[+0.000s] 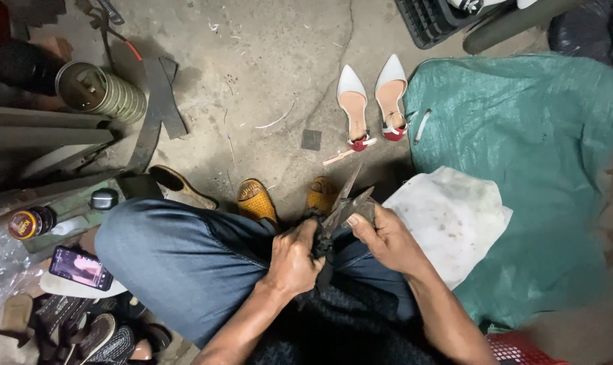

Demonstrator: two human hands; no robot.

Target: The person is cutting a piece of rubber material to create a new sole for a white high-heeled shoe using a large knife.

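Head view: lower centre, the left hand (294,260) is clenched on a dark piece (320,247) over the jeans (178,260). The right hand (386,236) grips scissors (344,203), blades pointing up-frame, touching that piece. Up top, white heels (372,101) sit beside a green sack (543,155). A phone (80,267) glows lower left.

bare floor (266,81) ahead, heels (373,101) beyond

The hands, left hand (294,260) and right hand (385,236), meet over the lap around a dark piece (322,243). Two pointed shoes (372,101) lie at twelve o'clock, a tin can (100,90) at ten, a sack (543,155) at two, a phone (81,268) at nine.
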